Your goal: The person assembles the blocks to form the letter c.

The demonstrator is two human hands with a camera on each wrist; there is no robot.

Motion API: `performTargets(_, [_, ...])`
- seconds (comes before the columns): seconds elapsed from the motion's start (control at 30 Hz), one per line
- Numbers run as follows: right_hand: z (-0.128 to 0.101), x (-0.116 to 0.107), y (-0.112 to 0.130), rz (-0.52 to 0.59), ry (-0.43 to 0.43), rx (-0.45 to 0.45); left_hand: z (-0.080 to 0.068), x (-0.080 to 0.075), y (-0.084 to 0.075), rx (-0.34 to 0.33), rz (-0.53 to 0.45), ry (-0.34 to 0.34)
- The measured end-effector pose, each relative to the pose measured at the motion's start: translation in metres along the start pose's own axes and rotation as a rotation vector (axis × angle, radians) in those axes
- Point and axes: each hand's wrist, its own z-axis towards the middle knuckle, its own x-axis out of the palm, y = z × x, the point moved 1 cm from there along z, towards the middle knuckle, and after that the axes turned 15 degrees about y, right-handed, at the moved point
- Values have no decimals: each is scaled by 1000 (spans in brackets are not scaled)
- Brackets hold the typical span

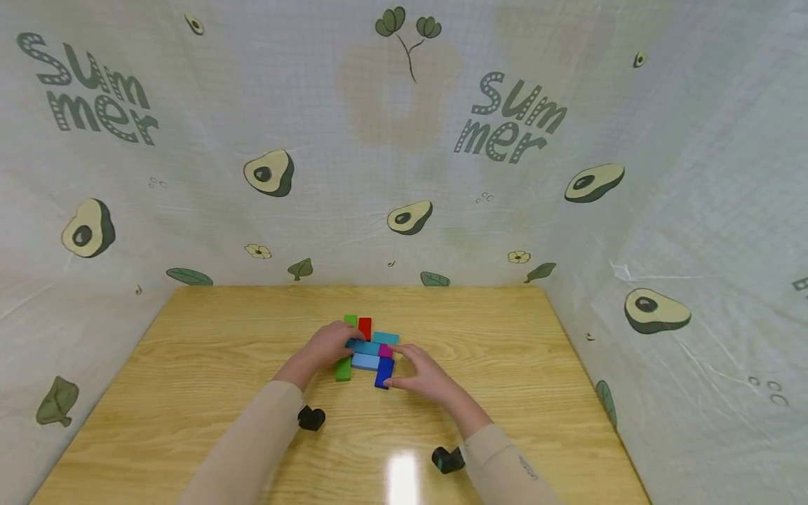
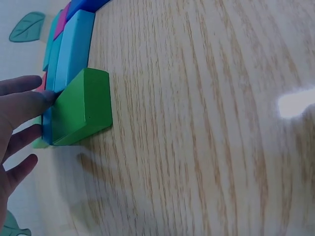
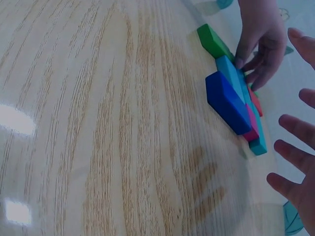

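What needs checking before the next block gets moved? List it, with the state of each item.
1. Left hand in contact with the cluster: ok, its fingertips rest on the teal block beside the green block.
2. Right hand free: ok, its fingers are spread by the dark blue block and hold nothing.
3. Blocks lying flat on the table: ok, none looks tipped or stacked.
4. Red block reachable: ok, it lies uncovered at the far edge.
5. Pink block free to lift: cannot tell, it is wedged among neighbours and mostly hidden.
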Motion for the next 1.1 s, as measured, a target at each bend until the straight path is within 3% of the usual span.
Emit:
performTargets(0.27, [1, 1, -1, 10, 0, 15, 7, 2, 3, 3, 0, 4])
performTargets(0.73, [2, 2, -1, 12, 5, 26, 7, 6, 6, 13, -49, 7])
performTargets(1.1, [-3, 3, -4, 21, -22, 2, -4, 0, 2, 40, -104, -80])
